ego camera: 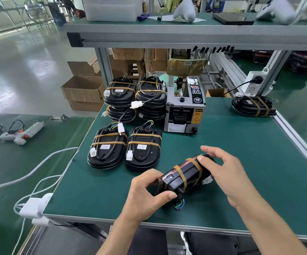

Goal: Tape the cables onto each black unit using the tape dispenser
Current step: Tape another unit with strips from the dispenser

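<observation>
A black unit [183,176] with two tan tape bands lies tilted on its side near the green table's front edge. My left hand [147,195] grips its near end, thumb curled over the edge above a loop of coloured wires. My right hand [222,172] holds the far end, thumb pressing the upper tape band. The grey tape dispenser [185,109] stands behind, at the table's middle. Two taped units [108,150] [143,150] lie flat to the left, and two stacks of taped units [120,96] [151,97] stand behind them.
Another taped unit [254,105] rests at the far right by a power strip [254,85]. A glue gun [22,132] lies on the left table. White cables and adapters [35,205] hang at the table's left front corner. An overhead shelf [185,32] spans the bench.
</observation>
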The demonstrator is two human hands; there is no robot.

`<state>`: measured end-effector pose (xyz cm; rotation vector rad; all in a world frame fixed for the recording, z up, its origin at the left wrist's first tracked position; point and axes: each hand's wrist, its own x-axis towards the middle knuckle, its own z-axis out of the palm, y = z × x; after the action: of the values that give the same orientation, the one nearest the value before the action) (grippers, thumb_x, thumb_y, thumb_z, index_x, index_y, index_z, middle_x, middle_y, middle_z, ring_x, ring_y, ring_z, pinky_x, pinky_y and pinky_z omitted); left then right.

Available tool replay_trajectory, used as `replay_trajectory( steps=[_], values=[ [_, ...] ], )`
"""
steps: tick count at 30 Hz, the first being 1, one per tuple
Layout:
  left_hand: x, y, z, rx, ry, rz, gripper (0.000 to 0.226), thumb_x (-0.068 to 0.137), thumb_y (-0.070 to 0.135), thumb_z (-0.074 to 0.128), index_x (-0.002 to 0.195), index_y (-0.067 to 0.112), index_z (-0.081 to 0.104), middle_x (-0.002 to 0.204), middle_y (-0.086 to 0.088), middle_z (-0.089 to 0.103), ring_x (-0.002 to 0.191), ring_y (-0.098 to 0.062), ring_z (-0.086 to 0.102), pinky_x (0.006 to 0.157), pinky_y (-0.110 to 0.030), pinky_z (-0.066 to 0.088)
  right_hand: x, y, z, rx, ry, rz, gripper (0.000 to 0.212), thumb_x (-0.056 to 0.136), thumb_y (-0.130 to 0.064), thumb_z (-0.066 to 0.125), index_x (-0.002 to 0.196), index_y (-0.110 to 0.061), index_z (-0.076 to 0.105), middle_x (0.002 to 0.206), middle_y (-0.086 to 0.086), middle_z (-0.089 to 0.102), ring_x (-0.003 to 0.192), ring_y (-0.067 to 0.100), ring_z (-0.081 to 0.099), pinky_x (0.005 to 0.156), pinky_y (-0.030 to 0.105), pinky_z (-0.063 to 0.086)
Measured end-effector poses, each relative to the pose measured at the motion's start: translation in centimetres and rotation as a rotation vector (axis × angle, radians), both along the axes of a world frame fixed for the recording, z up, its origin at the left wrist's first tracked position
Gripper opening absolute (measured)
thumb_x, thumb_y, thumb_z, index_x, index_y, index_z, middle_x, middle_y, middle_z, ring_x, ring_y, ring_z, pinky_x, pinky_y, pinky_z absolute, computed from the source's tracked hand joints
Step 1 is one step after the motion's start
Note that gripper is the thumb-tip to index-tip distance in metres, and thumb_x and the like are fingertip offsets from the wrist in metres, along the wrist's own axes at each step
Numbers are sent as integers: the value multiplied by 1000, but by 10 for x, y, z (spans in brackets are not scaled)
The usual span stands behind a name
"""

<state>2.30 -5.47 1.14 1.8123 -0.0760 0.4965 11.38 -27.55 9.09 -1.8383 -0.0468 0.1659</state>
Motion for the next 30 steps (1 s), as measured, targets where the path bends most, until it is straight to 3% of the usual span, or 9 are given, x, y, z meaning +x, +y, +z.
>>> replay_trajectory(
  steps=[4,11,15,16,18,21,24,27,30],
  values=[
    [0,-1,1,-7,2,-4,54,82,69,83,93,16,75,83,-2,68,76,-32,64,67,-53,53,3,0,-2,98,27,5,20,92,-24,75,99,-42,81,100,-20,75,106,6,65,87,23,46],
    [-2,-2,3,-12,21,-22,51,81,69,84,94,20,75,85,2,69,78,-23,65,71,-37,51,9,1,-11,15,-52,-113,37,98,-18,59,87,-47,81,98,-28,75,99,-12,63,85,16,43],
    [-1,-1,2,-9,15,-19,53,81,70,82,93,19,75,83,1,68,76,-24,64,68,-38,52,10,-11,-19,-58,-46,-92,14,91,-51,66,95,-50,79,106,-32,74,105,-14,63,92,21,44],
    [-1,-1,2,-10,13,-17,54,81,71,82,93,18,75,83,1,68,76,-26,64,67,-40,52,11,-14,-23,-91,-53,-92,20,90,-58,66,97,-45,80,107,-28,74,105,-12,63,95,25,45],
    [-1,-1,1,-7,6,-18,52,80,71,83,92,21,75,82,2,67,75,-25,63,66,-40,51,10,-16,-30,-57,-44,-44,29,93,-61,63,100,-38,80,113,-20,74,107,-9,63,98,27,45],
    [-1,0,0,-7,-8,-32,48,80,70,84,92,25,75,82,4,68,75,-22,64,67,-34,50,2,-9,-31,56,20,136,47,88,-71,57,114,-35,72,115,-12,75,106,3,68,87,27,48],
    [-2,1,0,-7,-13,-40,48,78,71,85,92,26,75,82,3,68,74,-23,64,66,-37,51,-2,-2,-28,81,-7,138,53,80,-74,57,112,-34,67,111,-9,75,101,10,69,81,28,48],
    [-2,0,2,2,-14,-28,45,80,71,83,90,28,74,81,5,67,73,-21,62,65,-39,50,-3,0,-17,56,-59,87,50,77,-75,56,113,-41,61,110,-17,72,100,2,65,88,32,47],
    [-2,-3,8,4,7,-27,31,84,63,85,95,37,74,84,13,69,77,-9,65,70,-26,49,-6,-2,3,-105,-175,66,45,81,-78,50,118,-53,47,120,-24,60,115,-5,55,104,36,45]
  ],
)
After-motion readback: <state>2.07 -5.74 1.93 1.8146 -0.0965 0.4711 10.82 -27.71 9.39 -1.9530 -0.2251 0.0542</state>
